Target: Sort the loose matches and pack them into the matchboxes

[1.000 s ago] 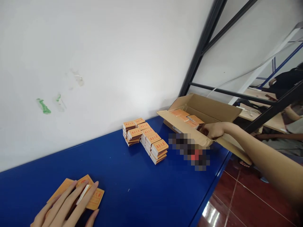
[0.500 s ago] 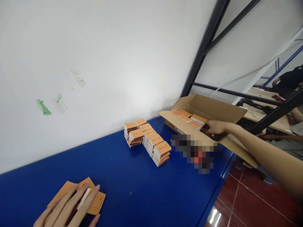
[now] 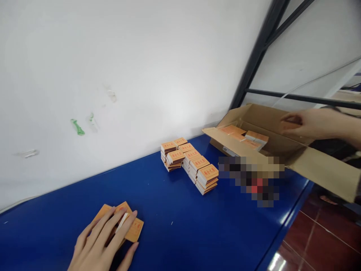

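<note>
My left hand [image 3: 105, 237] lies with fingers stretched and slightly spread over several orange matchboxes [image 3: 135, 226] at the lower left. They overlap unevenly, and one white edge shows between the fingers; the rest are covered. My right hand [image 3: 296, 123] is above the open cardboard box [image 3: 318, 162], its fingers curled together and somewhat blurred, with nothing visible in them. Inside that box lie more orange matchbox packs [image 3: 255, 137]. Between my hands, stacked matchboxes [image 3: 207, 173] with red lettering form a row, and a smaller uneven stack [image 3: 175, 156] adjoins it.
A pixelated dark and red object [image 3: 251, 180] lies in front of the cardboard box. The blue tabletop [image 3: 169, 233] meets a white wall [image 3: 141, 75] at the back. A dark metal frame [image 3: 254, 64] rises behind the box, and red floor tiles [image 3: 324, 233] show beyond the table edge.
My right hand has risen out of the cardboard box, away from the matchbox packs. The view has shifted left, so things appear farther right. My left hand still covers the same matchboxes.
</note>
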The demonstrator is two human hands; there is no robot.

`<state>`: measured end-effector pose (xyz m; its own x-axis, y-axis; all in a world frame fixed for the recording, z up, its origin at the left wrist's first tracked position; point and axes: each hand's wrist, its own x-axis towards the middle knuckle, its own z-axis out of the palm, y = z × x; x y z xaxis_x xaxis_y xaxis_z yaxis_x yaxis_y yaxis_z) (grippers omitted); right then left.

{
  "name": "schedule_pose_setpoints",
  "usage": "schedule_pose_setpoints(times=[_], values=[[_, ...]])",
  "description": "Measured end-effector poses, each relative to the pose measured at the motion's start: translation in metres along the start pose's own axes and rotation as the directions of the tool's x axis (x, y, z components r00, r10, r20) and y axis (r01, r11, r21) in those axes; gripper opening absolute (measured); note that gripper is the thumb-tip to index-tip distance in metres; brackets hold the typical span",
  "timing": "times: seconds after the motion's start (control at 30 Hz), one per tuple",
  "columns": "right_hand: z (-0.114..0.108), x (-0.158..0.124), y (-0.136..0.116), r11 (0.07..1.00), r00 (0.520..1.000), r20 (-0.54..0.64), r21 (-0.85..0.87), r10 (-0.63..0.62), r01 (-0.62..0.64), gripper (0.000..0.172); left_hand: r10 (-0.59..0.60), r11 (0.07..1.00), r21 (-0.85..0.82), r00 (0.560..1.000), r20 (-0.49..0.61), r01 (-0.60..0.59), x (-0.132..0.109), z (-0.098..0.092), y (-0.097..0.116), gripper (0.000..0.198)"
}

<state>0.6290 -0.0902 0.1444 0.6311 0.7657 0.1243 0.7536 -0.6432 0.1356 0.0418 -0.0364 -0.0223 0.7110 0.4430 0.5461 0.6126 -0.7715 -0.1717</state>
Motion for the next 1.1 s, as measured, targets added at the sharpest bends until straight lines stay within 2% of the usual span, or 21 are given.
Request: schedule_pose_setpoints(times=[0.07, 0.1, 0.13, 0.17, 0.2, 0.23, 0.3, 0.37, 0.4, 0.43, 0.47, 0.53, 0.6, 0.67, 0.77, 0.87, 0.93, 1.0, 1.03, 1.1], values=[[-0.024, -0.025, -0.030, 0.986, 0.989, -0.129, 0.139, -0.071, 0.089, 0.041, -0.001, 1.000, -0.006, 0.999, 0.040, 0.001, 0.004, -0.006, -0.002, 0.062], [-0.034, -0.042, -0.051, 0.949, 0.971, -0.174, 0.240, -0.165, 0.204, 0.039, -0.022, 1.000, -0.006, 0.998, 0.051, 0.023, 0.006, -0.008, -0.003, 0.061], [-0.042, -0.059, -0.075, 0.860, 0.929, -0.226, 0.362, -0.292, 0.359, 0.038, -0.044, 0.999, -0.005, 0.997, 0.068, 0.045, 0.006, -0.010, -0.003, 0.061], [-0.047, -0.077, -0.101, 0.723, 0.858, -0.268, 0.463, -0.438, 0.513, 0.040, -0.067, 0.998, -0.005, 0.994, 0.084, 0.067, 0.007, -0.011, -0.004, 0.060], [-0.050, -0.095, -0.129, 0.566, 0.765, -0.326, 0.526, -0.555, 0.635, 0.039, -0.088, 0.996, -0.005, 0.991, 0.101, 0.089, 0.007, -0.012, -0.003, 0.059], [-0.050, -0.111, -0.156, 0.429, 0.667, -0.356, 0.551, -0.654, 0.716, 0.036, -0.107, 0.994, -0.007, 0.987, 0.117, 0.108, 0.007, -0.013, -0.003, 0.057], [-0.043, -0.140, -0.211, 0.230, 0.501, -0.362, 0.580, -0.786, 0.781, 0.029, -0.146, 0.989, -0.009, 0.978, 0.146, 0.149, 0.007, -0.017, -0.001, 0.053], [-0.028, -0.161, -0.260, 0.102, 0.369, -0.338, 0.602, -0.866, 0.792, 0.024, -0.173, 0.984, -0.017, 0.969, 0.176, 0.179, 0.007, -0.021, 0.001, 0.049], [-0.018, -0.170, -0.282, 0.065, 0.321, -0.318, 0.612, -0.892, 0.788, 0.023, -0.190, 0.980, -0.018, 0.964, 0.188, 0.197, 0.008, -0.023, 0.001, 0.048], [-0.008, -0.177, -0.303, 0.045, 0.301, -0.307, 0.629, -0.903, 0.776, 0.023, -0.210, 0.976, -0.017, 0.958, 0.197, 0.217, 0.008, -0.025, 0.000, 0.047], [0.002, -0.183, -0.323, 0.041, 0.305, -0.298, 0.650, -0.904, 0.759, 0.026, -0.225, 0.972, -0.015, 0.952, 0.206, 0.233, 0.007, -0.026, -0.001, 0.046], [0.021, -0.192, -0.355, 0.097, 0.351, -0.235, 0.693, -0.906, 0.714, 0.035, -0.256, 0.965, 0.000, 0.944, 0.209, 0.262, 0.005, -0.028, -0.008, 0.048], [0.035, -0.196, -0.376, 0.207, 0.453, -0.136, 0.749, -0.881, 0.629, 0.040, -0.263, 0.963, 0.012, 0.936, 0.235, 0.268, 0.001, -0.029, -0.018, 0.052], [0.043, -0.198, -0.387, 0.253, 0.506, -0.081, 0.792, -0.859, 0.555, 0.040, -0.317, 0.948, 0.040, 0.918, 0.237, 0.317, -0.004, -0.031, -0.028, 0.052], [0.043, -0.198, -0.392, 0.266, 0.573, -0.099, 0.814, -0.813, 0.517, 0.042, -0.421, 0.907, 0.090, 0.872, 0.247, 0.412, -0.008, -0.035, -0.041, 0.053], [0.037, -0.197, -0.394, 0.290, 0.572, -0.037, 0.834, -0.819, 0.469, 0.039, -0.501, 0.865, 0.133, 0.826, 0.258, 0.483, -0.003, -0.041, -0.049, 0.048], [0.036, -0.199, -0.396, 0.311, 0.600, -0.034, 0.831, -0.800, 0.461, 0.038, -0.513, 0.858, 0.115, 0.823, 0.243, 0.501, 0.004, -0.045, -0.051, 0.045], [0.038, -0.201, -0.398, 0.309, 0.631, -0.098, 0.808, -0.770, 0.502, 0.035, -0.506, 0.861, 0.089, 0.828, 0.243, 0.500, 0.013, -0.048, -0.049, 0.042], [0.040, -0.203, -0.398, 0.293, 0.625, -0.152, 0.783, -0.766, 0.549, 0.033, -0.499, 0.864, 0.068, 0.831, 0.248, 0.498, 0.017, -0.048, -0.047, 0.040], [0.046, -0.206, -0.397, 0.240, 0.574, -0.268, 0.715, -0.774, 0.657, 0.030, -0.477, 0.870, 0.003, 0.842, 0.252, 0.492, 0.023, -0.047, -0.040, 0.041]])
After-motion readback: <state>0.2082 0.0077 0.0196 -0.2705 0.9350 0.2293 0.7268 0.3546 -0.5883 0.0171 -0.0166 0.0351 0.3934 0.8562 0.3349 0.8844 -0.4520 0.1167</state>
